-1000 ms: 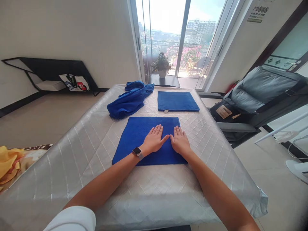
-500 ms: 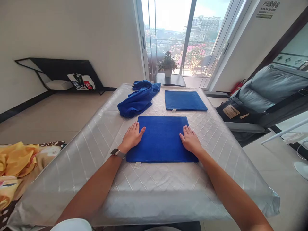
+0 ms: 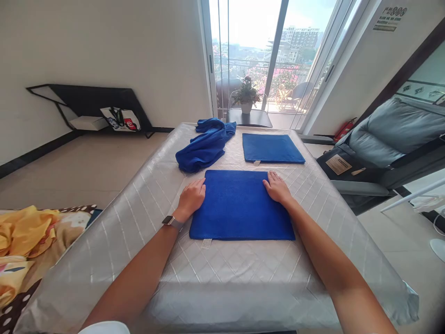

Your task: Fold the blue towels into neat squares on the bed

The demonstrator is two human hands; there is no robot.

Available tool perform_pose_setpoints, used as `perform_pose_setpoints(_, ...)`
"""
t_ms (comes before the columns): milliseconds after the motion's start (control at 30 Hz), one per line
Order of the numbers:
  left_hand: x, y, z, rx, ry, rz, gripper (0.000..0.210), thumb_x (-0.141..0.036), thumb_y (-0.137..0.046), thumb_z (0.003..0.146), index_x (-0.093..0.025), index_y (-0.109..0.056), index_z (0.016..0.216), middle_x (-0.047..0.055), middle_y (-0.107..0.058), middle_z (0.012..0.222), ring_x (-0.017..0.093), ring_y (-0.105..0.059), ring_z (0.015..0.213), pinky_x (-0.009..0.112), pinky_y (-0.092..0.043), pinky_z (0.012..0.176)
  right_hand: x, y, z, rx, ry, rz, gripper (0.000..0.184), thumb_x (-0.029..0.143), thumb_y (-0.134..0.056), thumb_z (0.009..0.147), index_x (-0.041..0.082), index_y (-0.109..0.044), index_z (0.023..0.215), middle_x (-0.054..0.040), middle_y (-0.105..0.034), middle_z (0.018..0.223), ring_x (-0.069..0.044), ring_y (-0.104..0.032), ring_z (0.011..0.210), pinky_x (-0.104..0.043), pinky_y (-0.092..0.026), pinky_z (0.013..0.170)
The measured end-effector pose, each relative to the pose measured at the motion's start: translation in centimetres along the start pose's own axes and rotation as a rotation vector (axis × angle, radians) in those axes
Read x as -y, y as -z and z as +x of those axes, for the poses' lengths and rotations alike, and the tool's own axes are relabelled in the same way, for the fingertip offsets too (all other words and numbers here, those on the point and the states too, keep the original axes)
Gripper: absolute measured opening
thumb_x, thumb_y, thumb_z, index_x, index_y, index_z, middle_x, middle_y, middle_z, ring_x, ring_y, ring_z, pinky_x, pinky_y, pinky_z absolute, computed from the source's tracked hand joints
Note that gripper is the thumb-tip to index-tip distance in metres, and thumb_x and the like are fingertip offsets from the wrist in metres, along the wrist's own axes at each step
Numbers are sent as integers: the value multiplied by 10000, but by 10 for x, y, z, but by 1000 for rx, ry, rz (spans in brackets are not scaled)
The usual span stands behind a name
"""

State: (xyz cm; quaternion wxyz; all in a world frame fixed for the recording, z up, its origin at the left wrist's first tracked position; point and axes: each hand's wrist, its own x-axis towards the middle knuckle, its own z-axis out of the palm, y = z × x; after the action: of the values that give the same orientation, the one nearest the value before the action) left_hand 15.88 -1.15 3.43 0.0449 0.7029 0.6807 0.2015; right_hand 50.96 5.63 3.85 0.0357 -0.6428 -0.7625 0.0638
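Observation:
A folded blue cloth lies flat in front of me, a white label sticking out at its near left edge. My left hand is at its left side, fingers bent and closed on the edge near the far corner. That wrist wears a watch. My right hand rests over the far right edge, fingers stretched out and the thumb on the cloth. Behind it lies a second folded blue cloth, also labelled. A crumpled blue cloth sits at the far left.
A silver quilted cover spreads over the table. Yellow fabric lies at the left. A grey armchair stands at the right. Beyond the far edge, a potted plant sits on a chair before the glass door.
My left hand has gone from lying flat with spread fingers to bent fingers at the cloth's left edge. The right hand has shifted toward the cloth's far right corner. The view has moved slightly.

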Motion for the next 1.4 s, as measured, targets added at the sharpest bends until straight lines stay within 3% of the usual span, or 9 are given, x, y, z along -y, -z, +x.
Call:
perform_pose_setpoints(133,1,-2,1,-30,-9,9,512,-303,-318,992,-145,-594,1393,110,-626,1425,257,-552,1326,424,-390,1168,-7,-12,1,-46,7,7,667,427,-194,1064,48,-231,1612,-123,-212,1690,-209,-155,1569,-369,-145,1264)
perform_pose_setpoints(367,3,0,3,-98,9,-74,459,-323,-404,961,-147,-642,1312,114,-681,1328,282,-597,1246,451,-436,1129,-5,-10,-1,-53,10,29,658,411,-176,1066,46,-239,1610,-123,-211,1690,-207,-156,1568,-370,-134,1264)
perform_pose_setpoints(500,-12,5,11,-172,-8,-103,420,-273,-418,955,-90,-655,1251,137,-670,1301,289,-582,1251,447,-419,1139,-5,-10,-1,-52,9,48,658,408,-179,1065,43,-238,1609,-124,-202,1691,-206,-153,1569,-366,-123,1265)
perform_pose_setpoints(667,-93,-13,31,-33,-229,-106,350,-262,-472,963,-159,-661,1238,94,-683,1290,242,-592,1241,376,-433,1125,-3,-8,-3,-50,5,69,659,412,-190,1066,43,-235,1611,-117,-196,1693,-212,-159,1568,-367,-123,1267)
perform_pose_setpoints(833,-200,-61,54,79,-468,-65,415,-328,-416,1035,-121,-607,1340,150,-610,1415,235,-524,1348,355,-360,1175,-6,-7,-7,-54,30,41,624,335,-232,1054,52,-243,1611,-114,-204,1693,-213,-161,1568,-363,-128,1266)
perform_pose_setpoints(933,-230,-86,63,142,-487,-24,484,-313,-306,1070,-88,-527,1437,188,-509,1526,243,-419,1452,398,-292,1220,-10,-9,-8,-55,51,22,636,287,-300,1029,58,-226,1618,-111,-207,1694,-209,-156,1569,-335,-128,1263)
perform_pose_setpoints(1000,-228,-95,64,166,-413,-15,540,-365,-255,1081,-97,-464,1501,182,-447,1579,258,-364,1492,435,-261,1237,-10,-10,-7,-59,54,21,641,292,-304,1030,53,-220,1618,-114,-209,1693,-214,-156,1569,-334,-131,1262)
perform_pose_setpoints(1100,-203,-96,62,169,-308,-9,664,-524,-211,1067,-114,-409,1549,158,-381,1622,276,-304,1526,458,-202,1264,-8,-9,-6,-60,41,25,620,315,-230,1054,41,-238,1610,-121,-217,1690,-210,-156,1569,-349,-132,1263)
perform_pose_setpoints(1400,-59,-46,53,141,-41,138,861,-648,-77,1014,-46,-312,1583,169,-306,1653,275,-237,1552,455,-156,1278,-4,-6,-5,-40,12,51,642,377,-203,1071,27,-230,1609,-125,-208,1690,-222,-163,1567,-365,-130,1269)
